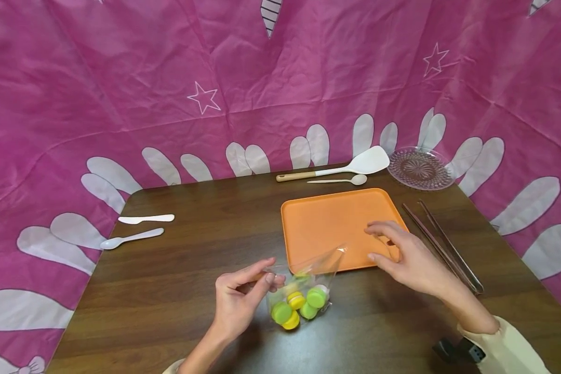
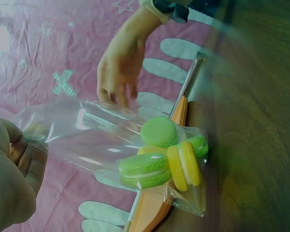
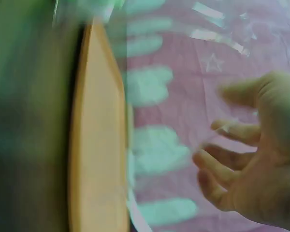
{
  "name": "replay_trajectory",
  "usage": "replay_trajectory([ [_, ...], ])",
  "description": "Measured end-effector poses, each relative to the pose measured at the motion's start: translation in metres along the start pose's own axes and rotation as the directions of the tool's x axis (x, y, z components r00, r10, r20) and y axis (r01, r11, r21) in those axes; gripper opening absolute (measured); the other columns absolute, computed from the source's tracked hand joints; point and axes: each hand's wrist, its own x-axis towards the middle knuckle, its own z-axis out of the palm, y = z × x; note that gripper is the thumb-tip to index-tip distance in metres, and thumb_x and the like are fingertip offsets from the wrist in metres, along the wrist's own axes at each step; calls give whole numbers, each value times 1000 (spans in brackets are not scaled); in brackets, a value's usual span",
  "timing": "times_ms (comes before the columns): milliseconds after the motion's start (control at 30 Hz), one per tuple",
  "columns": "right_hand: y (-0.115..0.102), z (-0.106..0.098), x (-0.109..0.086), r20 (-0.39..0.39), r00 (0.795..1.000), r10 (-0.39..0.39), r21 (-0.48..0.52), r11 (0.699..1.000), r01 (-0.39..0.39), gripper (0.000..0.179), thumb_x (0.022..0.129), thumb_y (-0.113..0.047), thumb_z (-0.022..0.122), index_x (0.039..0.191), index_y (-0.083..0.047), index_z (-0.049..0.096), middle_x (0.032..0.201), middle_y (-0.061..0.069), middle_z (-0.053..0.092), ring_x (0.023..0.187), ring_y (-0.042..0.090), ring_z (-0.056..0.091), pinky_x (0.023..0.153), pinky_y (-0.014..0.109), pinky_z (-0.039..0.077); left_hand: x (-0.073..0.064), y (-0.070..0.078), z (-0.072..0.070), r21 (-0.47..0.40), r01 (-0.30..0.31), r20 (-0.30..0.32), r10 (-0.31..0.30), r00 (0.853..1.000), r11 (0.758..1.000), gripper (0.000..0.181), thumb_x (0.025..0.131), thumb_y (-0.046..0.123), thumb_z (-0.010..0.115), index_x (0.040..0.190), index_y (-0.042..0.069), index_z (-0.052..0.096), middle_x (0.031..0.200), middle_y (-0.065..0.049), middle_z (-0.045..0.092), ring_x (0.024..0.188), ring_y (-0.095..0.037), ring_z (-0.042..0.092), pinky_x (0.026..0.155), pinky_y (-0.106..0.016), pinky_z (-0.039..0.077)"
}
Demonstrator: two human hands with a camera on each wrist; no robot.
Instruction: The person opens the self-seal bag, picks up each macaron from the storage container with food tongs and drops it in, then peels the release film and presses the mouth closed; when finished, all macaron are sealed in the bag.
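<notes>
My left hand [image 1: 237, 300] pinches the top of a clear plastic bag [image 1: 327, 264], which holds several green and yellow macarons [image 1: 281, 312]. In the left wrist view the macarons [image 2: 145, 170] lie gathered at the bag's far end, away from the fingers. My right hand [image 1: 413, 259] hovers over the right side of an orange tray [image 1: 332, 223], its fingers spread and loosely bent. A small glint shows at one fingertip in the right wrist view; I cannot tell what it is.
Behind the tray lie a white spatula [image 1: 369, 161] and a small pale spoon [image 1: 358, 179]. A clear patterned plate [image 1: 421, 169] sits at the back right, and metal tongs [image 1: 441, 244] lie right of the tray. On the left are a white knife [image 1: 146, 219] and white spoon [image 1: 132, 238].
</notes>
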Motion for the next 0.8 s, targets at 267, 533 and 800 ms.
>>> replay_trajectory([
  [267, 36, -26, -2, 5, 996, 90, -171, 981, -88, 35, 82, 7, 76, 114, 4, 62, 103, 16, 67, 84, 25, 67, 69, 30, 58, -4, -1, -3, -5, -5, -8, 5, 1000, 1000, 35, 85, -25, 59, 118, -13, 65, 84, -30, 70, 81, -18, 74, 67, -34, 60],
  [533, 86, -70, -24, -53, 943, 328, -207, 921, -331, 29, 94, 2, 62, 119, 15, 56, 96, 27, 69, 72, 13, 67, 54, 16, 47, -3, 0, -1, 0, -1, -8, 1, 1000, 1000, 36, 84, -26, 59, 117, -13, 66, 84, -29, 70, 80, -20, 74, 67, -35, 60],
  [800, 138, -88, -53, -110, 914, 390, -399, 825, -400, 17, 89, -2, 58, 97, 12, 64, 75, 19, 67, 61, 29, 58, 55, 45, 47, -4, 0, -2, 11, -6, 2, 6, 1000, 1000, 35, 85, -24, 61, 118, -13, 65, 86, -28, 71, 80, -20, 74, 67, -32, 60],
])
